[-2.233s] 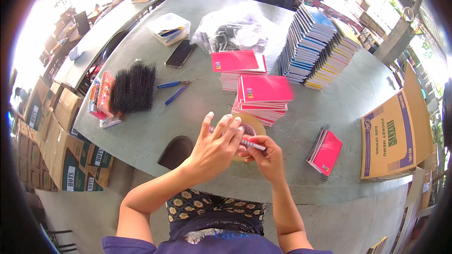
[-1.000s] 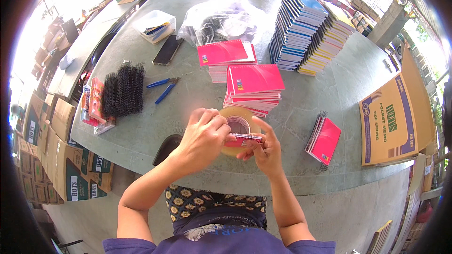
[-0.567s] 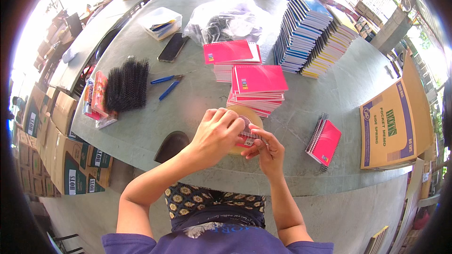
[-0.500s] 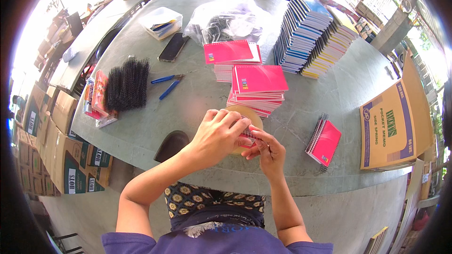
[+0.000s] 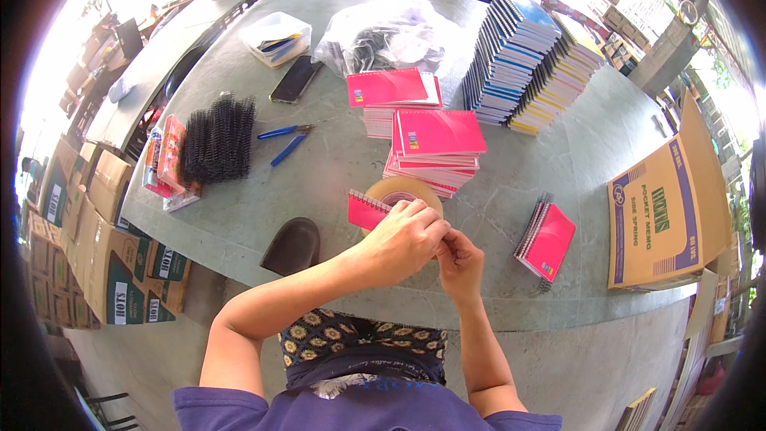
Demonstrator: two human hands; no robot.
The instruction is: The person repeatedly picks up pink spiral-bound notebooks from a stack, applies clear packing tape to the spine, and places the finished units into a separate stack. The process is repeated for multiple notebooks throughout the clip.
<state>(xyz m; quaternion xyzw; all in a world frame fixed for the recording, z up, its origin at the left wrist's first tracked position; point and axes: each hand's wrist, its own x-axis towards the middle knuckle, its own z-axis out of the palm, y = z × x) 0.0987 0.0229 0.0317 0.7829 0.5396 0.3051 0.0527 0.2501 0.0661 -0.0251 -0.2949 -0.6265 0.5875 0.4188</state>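
A small pink notebook (image 5: 368,209) with a dark spiral wire along its top edge sticks out to the left from under my left hand (image 5: 403,245), whose fingers are closed on it. My right hand (image 5: 460,265) is pinched together right beside the left fingertips; what lies between its fingers is hidden. Beneath the notebook and the left hand is a roll of yellowish tape (image 5: 389,188). Just beyond it rises a stack of pink notebooks (image 5: 441,132). Several wire-bound pink notebooks (image 5: 550,243) lie to the right.
Left of centre are blue-handled pliers (image 5: 285,145), a bundle of black spiral wires (image 5: 217,141) and a phone (image 5: 296,80). Farther back stand a plastic bag (image 5: 387,36) and tall stacks of blue notebooks (image 5: 511,52) and yellow notebooks (image 5: 562,72). An open carton (image 5: 656,211) stands at the right edge.
My left hand has turned over and shifted slightly right and down. The notebook, mostly hidden between the hands before, now shows to the left. My right fingers have drawn into a pinch.
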